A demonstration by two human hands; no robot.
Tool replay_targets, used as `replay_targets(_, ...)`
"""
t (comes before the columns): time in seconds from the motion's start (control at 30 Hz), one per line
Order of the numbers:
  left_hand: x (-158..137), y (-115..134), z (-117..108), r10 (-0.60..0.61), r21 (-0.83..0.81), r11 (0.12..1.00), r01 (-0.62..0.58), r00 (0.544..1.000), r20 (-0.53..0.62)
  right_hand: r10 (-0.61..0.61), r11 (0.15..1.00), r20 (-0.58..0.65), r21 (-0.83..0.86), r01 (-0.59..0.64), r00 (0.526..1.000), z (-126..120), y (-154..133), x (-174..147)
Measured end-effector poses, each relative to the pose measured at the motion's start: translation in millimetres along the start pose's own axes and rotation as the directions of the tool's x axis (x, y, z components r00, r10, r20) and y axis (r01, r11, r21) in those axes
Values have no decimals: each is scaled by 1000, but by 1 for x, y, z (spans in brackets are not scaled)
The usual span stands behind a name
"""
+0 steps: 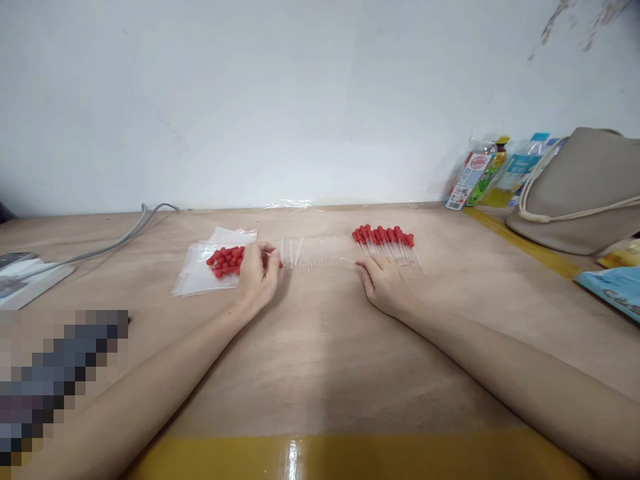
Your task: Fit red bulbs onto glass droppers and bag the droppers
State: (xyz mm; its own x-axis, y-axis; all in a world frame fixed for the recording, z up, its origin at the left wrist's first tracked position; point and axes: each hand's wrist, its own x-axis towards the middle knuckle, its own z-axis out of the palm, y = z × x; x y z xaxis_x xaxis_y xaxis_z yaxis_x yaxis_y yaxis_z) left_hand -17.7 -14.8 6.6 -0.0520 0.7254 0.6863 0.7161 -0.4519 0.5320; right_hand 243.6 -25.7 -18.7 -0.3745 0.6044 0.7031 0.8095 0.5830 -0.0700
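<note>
A white wall rises behind a wooden table. At the far left, a grey cable runs across the tabletop, with a pixelated dark shape in front of it. Next come clear plastic bags with a heap of red rubber bulbs on top. The person's left hand is beside the heap, its fingers bent and close together; a bit of red shows by the fingertips, but whether they grip it cannot be told. Between the hands lies a row of thin clear tubes. The right hand has its thumb and fingers pinched on a single tube pointing left. Just behind that hand lies a bunch of red-topped tubes. Farther right, drink bottles stand by the wall beside a beige bag, and a blue packet lies nearer.
</note>
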Motion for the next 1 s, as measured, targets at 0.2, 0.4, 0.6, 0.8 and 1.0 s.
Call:
replay_targets(0.2, -18, 27, 17, -65, -524, 796, 303, 904, 423, -20, 983, 66, 186, 7, 998, -5, -8, 0)
replay_targets(0.4, -20, 32, 18, -183, -483, 748, 455, 841, 509, -90, 982, 88, 171, 73, 992, -7, -15, 2)
replay_targets(0.6, -21, 28, 22, -143, -521, 728, 446, 842, 521, -106, 980, 67, 176, 93, 992, -4, -19, 4)
replay_targets(0.8, -19, 30, 22, -111, -545, 750, 374, 884, 454, -100, 971, 90, 225, 78, 991, -2, -24, 4)
replay_targets(1.0, -19, 29, 22, -144, -512, 755, 410, 865, 480, -46, 966, 72, 259, 26, 996, -2, -24, 4)
